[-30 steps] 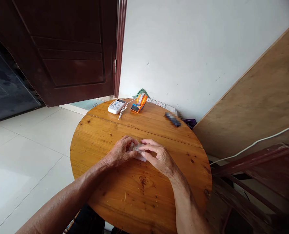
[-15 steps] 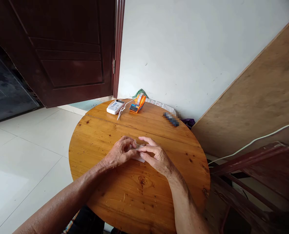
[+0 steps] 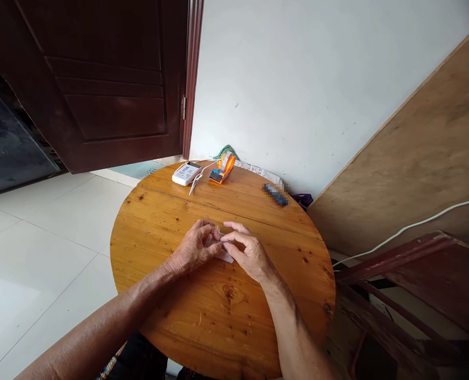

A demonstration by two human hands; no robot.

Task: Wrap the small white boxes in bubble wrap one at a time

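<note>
My left hand [image 3: 194,249] and my right hand [image 3: 247,252] meet over the middle of a round wooden table [image 3: 167,216]. Between their fingertips they pinch a small pale, partly clear packet [image 3: 223,256], which rests on or just above the tabletop. The fingers of both hands are curled round it and hide most of it, so I cannot tell what is inside.
At the table's far edge lie a white box-shaped device [image 3: 186,172] with a white cord [image 3: 197,181], an orange tape dispenser [image 3: 223,168] and a dark flat object [image 3: 275,194]. A dark door [image 3: 100,84] stands open at left; a wooden board [image 3: 412,153] leans on the wall at right.
Both hands have closed in tighter on the packet, which shows less than before. The view has shifted slightly; nothing else on the table has moved.
</note>
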